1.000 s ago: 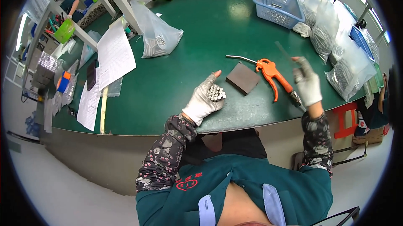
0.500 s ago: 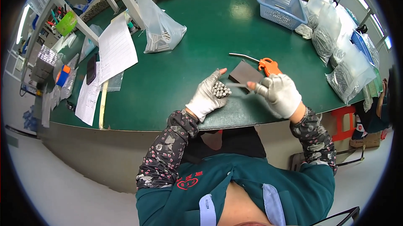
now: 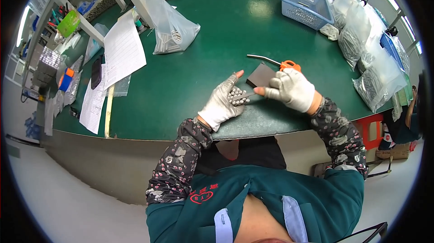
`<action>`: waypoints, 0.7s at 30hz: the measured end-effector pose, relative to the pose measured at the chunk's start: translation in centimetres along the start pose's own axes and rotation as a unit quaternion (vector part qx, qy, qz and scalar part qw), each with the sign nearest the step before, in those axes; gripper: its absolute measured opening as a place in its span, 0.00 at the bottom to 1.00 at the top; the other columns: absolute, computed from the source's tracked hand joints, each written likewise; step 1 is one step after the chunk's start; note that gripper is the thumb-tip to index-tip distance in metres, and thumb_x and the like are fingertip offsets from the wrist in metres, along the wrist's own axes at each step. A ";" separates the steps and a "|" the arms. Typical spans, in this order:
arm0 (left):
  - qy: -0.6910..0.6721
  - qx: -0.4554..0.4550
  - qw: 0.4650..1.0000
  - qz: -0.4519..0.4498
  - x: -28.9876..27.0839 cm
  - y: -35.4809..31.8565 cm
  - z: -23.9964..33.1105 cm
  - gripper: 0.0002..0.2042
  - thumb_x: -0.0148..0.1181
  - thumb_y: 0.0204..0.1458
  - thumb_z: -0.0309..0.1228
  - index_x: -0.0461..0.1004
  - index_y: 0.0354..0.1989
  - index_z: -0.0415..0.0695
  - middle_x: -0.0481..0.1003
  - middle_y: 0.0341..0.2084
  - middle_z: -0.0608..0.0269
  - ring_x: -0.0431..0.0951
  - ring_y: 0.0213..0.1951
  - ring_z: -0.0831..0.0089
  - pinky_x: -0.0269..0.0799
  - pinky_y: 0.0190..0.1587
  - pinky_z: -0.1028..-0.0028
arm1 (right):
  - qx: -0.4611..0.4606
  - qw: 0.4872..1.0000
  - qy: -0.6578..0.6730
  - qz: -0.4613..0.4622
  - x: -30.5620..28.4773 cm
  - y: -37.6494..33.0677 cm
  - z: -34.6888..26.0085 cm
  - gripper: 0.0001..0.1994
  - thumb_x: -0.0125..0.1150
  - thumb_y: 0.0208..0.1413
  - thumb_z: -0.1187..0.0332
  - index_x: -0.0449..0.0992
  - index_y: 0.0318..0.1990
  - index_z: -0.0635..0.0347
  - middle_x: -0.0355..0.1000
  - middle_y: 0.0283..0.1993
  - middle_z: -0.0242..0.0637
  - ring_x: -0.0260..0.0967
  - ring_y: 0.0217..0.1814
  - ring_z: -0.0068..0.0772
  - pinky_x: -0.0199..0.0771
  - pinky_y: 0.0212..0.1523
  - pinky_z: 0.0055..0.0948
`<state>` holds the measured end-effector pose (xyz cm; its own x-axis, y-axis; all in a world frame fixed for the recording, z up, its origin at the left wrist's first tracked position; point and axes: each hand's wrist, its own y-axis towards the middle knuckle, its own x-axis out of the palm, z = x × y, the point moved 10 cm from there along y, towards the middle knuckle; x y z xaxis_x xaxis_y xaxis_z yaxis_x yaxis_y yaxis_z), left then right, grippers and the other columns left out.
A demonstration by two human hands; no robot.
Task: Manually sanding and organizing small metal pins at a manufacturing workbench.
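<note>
Near the front edge of the table (image 3: pixel 221 30), the left hand (image 3: pixel 219 106) clasps metal rods (image 3: pixel 234 92); the right hand (image 3: pixel 294 91) pinches a thin strip (image 3: pixel 246 95) over them. Beyond, a block (image 3: pixel 261 76) and air gun (image 3: pixel 290 65) border open surface.

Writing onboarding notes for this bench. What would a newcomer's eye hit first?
Probably the orange air gun, bright against the green table and partly hidden behind the right hand. Next, front and centre, the bundle of metal rods in the gloved left hand, with the right hand's thin strip overlapping their ends. Then the blue basket, toward the table's far right.
</note>
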<state>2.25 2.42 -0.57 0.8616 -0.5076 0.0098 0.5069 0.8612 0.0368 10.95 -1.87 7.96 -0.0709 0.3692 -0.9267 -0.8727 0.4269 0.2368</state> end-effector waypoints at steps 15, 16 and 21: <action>0.093 0.032 0.995 0.015 -0.7 0.0 0.5 0.43 0.57 0.33 0.15 0.47 0.63 0.46 0.64 0.21 0.75 0.64 0.26 0.87 0.58 0.49 0.83 | -0.005 1.000 -0.001 0.000 -0.5 0.8 1.3 0.21 0.51 0.44 0.69 0.69 0.50 0.41 0.62 0.22 0.28 0.62 0.25 0.28 0.61 0.25 0.27; 0.108 0.068 0.992 0.012 -0.6 -0.1 1.0 0.43 0.58 0.32 0.15 0.47 0.63 0.47 0.64 0.21 0.75 0.65 0.26 0.86 0.57 0.51 0.82 | -0.044 0.998 -0.036 0.023 -0.5 1.1 -0.5 0.22 0.51 0.45 0.70 0.68 0.51 0.41 0.63 0.21 0.28 0.63 0.24 0.28 0.61 0.25 0.27; 0.094 0.048 0.994 0.018 -0.7 0.2 0.5 0.44 0.59 0.32 0.16 0.46 0.63 0.48 0.66 0.20 0.74 0.67 0.27 0.84 0.56 0.55 0.77 | 0.013 0.995 -0.097 0.015 1.4 -1.3 3.3 0.22 0.51 0.46 0.67 0.66 0.53 0.41 0.64 0.25 0.28 0.63 0.27 0.28 0.61 0.26 0.26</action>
<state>1.72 2.91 -0.03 0.8733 -0.4549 -0.1746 0.4788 0.8675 0.1345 13.63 0.84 7.28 -0.0002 0.5339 -0.8455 -0.8584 0.4337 0.2740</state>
